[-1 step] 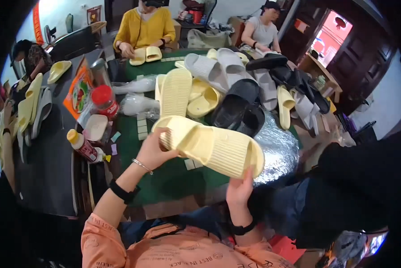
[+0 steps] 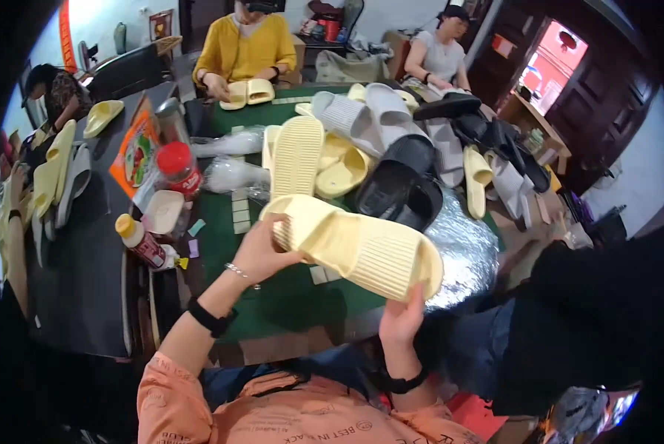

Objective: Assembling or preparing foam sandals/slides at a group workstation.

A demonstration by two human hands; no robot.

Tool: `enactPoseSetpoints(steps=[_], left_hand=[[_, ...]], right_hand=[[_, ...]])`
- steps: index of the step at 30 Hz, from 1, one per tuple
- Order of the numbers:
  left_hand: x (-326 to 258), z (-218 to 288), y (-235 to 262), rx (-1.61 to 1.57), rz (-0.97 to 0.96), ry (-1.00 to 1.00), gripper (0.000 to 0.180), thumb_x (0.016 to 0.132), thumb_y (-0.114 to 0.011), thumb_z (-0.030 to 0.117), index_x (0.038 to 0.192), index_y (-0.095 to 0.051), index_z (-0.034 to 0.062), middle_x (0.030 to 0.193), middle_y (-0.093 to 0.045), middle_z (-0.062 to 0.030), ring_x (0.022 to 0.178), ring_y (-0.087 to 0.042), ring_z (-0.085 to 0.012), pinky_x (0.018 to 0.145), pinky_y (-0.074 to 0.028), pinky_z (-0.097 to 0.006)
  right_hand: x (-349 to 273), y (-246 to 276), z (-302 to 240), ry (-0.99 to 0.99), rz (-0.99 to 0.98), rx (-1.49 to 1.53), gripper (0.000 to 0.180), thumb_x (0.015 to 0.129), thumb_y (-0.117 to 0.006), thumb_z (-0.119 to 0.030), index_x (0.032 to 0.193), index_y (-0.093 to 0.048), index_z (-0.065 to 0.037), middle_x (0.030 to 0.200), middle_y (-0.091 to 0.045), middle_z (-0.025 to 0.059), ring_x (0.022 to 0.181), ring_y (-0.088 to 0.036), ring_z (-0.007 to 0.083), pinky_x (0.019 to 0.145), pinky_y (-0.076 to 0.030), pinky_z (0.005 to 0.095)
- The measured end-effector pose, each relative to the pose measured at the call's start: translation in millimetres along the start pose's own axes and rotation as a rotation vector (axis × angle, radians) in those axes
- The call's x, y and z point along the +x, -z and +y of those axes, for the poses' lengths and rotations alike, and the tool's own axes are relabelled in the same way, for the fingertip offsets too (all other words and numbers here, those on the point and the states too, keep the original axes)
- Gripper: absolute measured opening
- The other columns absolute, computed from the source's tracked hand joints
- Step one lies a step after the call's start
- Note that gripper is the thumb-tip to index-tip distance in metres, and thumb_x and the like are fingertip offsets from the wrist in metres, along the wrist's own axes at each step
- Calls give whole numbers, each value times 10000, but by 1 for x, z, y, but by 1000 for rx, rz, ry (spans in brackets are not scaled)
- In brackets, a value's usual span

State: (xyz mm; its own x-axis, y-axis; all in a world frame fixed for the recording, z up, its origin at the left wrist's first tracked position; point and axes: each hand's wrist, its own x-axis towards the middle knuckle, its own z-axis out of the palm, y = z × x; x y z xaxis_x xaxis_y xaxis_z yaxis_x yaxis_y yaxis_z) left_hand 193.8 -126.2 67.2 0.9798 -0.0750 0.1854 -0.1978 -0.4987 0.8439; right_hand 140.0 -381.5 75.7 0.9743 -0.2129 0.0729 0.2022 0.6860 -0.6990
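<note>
Little has moved since the earlier frame beyond the whole scene sliding slightly right and down in view; the pale yellow slipper (image 2: 395, 260) keeps its pose. It is held above the green-topped bench (image 2: 280, 318), strap side showing. Closed around the heel end, the left hand (image 2: 262, 251) has its thumb along the near edge; the right hand (image 2: 402, 318) pinches the near edge by the toe. Just beyond lies another yellow slipper (image 2: 296, 159), ribbed sole showing, with black slippers (image 2: 395, 174) to its right and grey slippers (image 2: 347, 118) behind. Silver wrapping (image 2: 461, 255) lies right of the held slipper. Leftward stand a red-lidded jar (image 2: 178, 170) and a yellow-capped bottle (image 2: 141, 240). Across the bench, a person in yellow (image 2: 247, 48) touches a yellow pair (image 2: 260, 91).
</note>
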Motion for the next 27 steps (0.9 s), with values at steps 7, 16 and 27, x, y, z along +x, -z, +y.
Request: enactPoseSetpoints(steps=[7, 16, 27], left_hand=[[0, 38, -10, 58, 72, -40, 628, 591, -741, 170, 1103, -414, 10, 938, -533, -135, 780, -565, -178, 654, -484, -282], [-10, 20, 9, -28, 350, 129, 614, 562, -709, 142, 1092, -425, 15, 968, -497, -134, 869, -522, -196, 756, -448, -289], [-12, 11, 10, 65, -237, -73, 665, 585, -718, 106, 1189, -443, 75, 1175, -341, -150, 1028, -423, -261, 863, -399, -313]], right_hand=[[-10, 8, -13, 124, 108, -34, 424, 911, -349, -297, 1240, -363, -29, 1185, -488, 97, 1082, -469, 195, 911, -356, 341], [0, 0, -15, 221, 203, -47, 425, 892, -357, -267, 1217, -379, 6, 1170, -481, 126, 1055, -484, 226, 881, -390, 376], [46, -4, -32, -263, -111, -315, 348, 794, -484, -167, 1059, -495, 58, 952, -575, 143, 824, -582, 204, 719, -470, 298]])
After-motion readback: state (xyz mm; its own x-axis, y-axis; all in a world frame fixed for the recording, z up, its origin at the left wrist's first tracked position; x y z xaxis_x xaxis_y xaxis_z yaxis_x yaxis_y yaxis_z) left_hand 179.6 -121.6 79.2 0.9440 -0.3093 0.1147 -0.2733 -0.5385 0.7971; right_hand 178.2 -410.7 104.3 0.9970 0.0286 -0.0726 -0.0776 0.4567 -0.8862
